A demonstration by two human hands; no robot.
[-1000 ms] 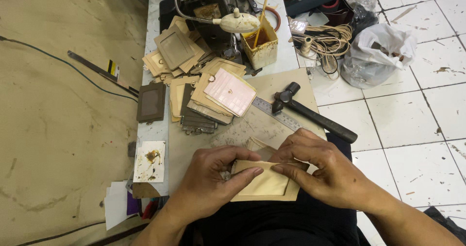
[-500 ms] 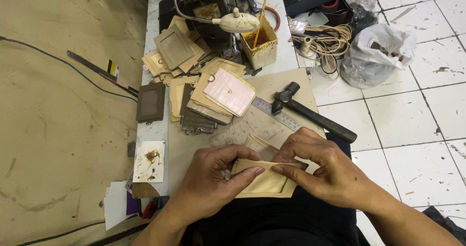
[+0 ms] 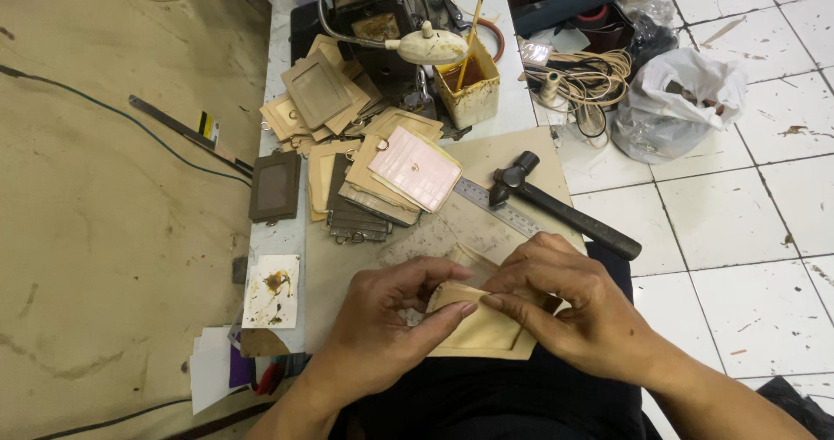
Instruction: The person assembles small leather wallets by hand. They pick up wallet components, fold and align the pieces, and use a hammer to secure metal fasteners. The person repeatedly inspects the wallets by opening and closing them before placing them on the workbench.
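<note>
A person's left hand (image 3: 391,318) and right hand (image 3: 578,314) meet over a tan leather card holder (image 3: 482,331) at the near edge of a cluttered worktop (image 3: 287,223), the piece lying flat just under the fingers. The left thumb and forefinger pinch the holder's upper left corner, the remaining left fingers curled beneath; the right fingers (image 3: 521,305) lie pressed together along its top edge, the thumb bearing down on the flap. Just beyond the right fingertips lies a steel ruler (image 3: 495,205), and past it a black-handled hammer (image 3: 556,205) rests at a slant, head toward the ruler. Further ahead of the left fingers, stacks of tan and dark card holders (image 3: 356,188) fan across the surface, topped by a pink croc-textured holder (image 3: 415,168). A dark brown holder (image 3: 274,186) sits alone to the left of the stacks. Well beyond the fingertips stands a stained yellow glue tub (image 3: 469,88) with a stick in it, beneath a small white lamp head (image 3: 433,46). To the left of the left wrist lies a white card smeared with brown glue (image 3: 271,291). On the tiled floor to the right sit a coil of cord (image 3: 591,79) and a grey plastic bag (image 3: 678,101).
</note>
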